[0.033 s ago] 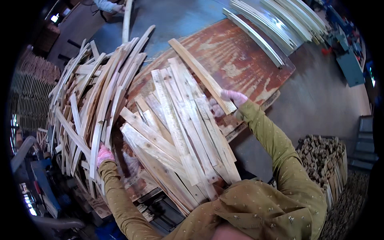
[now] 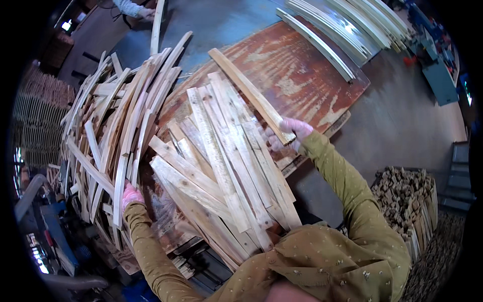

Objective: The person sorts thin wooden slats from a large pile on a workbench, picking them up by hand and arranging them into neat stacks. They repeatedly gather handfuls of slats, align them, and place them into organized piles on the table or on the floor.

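Note:
My right hand (image 2: 297, 129), in a pink and white glove, is closed around the near end of a brownish wood strip (image 2: 246, 90). That strip slants away to the far left above the tabletop. To its left, several pale wood strips (image 2: 221, 146) lie in an overlapping heap in front of me. My left hand (image 2: 132, 194), gloved alike, is at the edge of a tall, tangled pile of wood strips (image 2: 105, 138). Its fingers, partly hidden, seem wrapped around a pale strip (image 2: 119, 194) that stands steeply at that pile's near side.
A worn red-brown plywood tabletop (image 2: 322, 85) spreads under the wood. Long pale strips (image 2: 322, 35) lie at its far right. Another person's hand (image 2: 146, 13) is beyond the left pile, near an upright board (image 2: 157, 30). Short wood pieces (image 2: 402, 194) are bundled at the right.
My right hand has turned slightly with the wood strip in it, and more of its fingers show. My left hand stays at the pile.

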`<state>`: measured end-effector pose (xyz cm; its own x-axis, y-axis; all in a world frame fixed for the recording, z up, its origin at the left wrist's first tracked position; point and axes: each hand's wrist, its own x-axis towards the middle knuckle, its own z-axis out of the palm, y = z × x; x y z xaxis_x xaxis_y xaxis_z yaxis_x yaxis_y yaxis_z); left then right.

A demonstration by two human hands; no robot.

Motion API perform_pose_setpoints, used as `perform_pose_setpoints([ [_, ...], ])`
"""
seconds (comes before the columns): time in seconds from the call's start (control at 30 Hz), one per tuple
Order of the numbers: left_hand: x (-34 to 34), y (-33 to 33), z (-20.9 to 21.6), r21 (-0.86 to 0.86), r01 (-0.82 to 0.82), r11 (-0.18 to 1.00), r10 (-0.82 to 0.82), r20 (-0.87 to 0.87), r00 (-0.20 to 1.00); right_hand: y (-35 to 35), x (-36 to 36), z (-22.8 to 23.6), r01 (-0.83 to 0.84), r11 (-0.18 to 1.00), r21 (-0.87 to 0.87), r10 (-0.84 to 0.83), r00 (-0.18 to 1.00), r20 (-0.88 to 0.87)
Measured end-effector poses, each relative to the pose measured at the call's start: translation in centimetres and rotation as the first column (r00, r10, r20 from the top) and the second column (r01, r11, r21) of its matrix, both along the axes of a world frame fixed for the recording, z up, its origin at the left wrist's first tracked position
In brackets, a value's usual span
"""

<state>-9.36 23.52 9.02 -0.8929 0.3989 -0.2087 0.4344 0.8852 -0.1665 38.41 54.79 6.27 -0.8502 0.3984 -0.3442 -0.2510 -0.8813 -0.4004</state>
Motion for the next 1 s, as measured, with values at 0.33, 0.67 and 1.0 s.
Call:
perform_pose_setpoints([
  [0.33,3.6,-4.6,0.8,0.136,0.063,0.989,-0.082,0.135,0.988,-3.8,10.0,-5.9,0.201,0.855,0.479,-0.421,0.808,0.413],
  [0.67,11.6,-7.9,4.8,0.378,-0.526,0.762,0.156,0.680,0.716,0.4,2.5,-4.0,-0.898,0.099,0.428,-0.620,0.281,0.732],
  [1.0,15.0,-15.9,-0.9,0.548,-0.582,0.601,0.018,0.719,0.695,-3.1,13.6,-2.6,0.230,0.425,0.876,-0.730,0.660,0.181],
])
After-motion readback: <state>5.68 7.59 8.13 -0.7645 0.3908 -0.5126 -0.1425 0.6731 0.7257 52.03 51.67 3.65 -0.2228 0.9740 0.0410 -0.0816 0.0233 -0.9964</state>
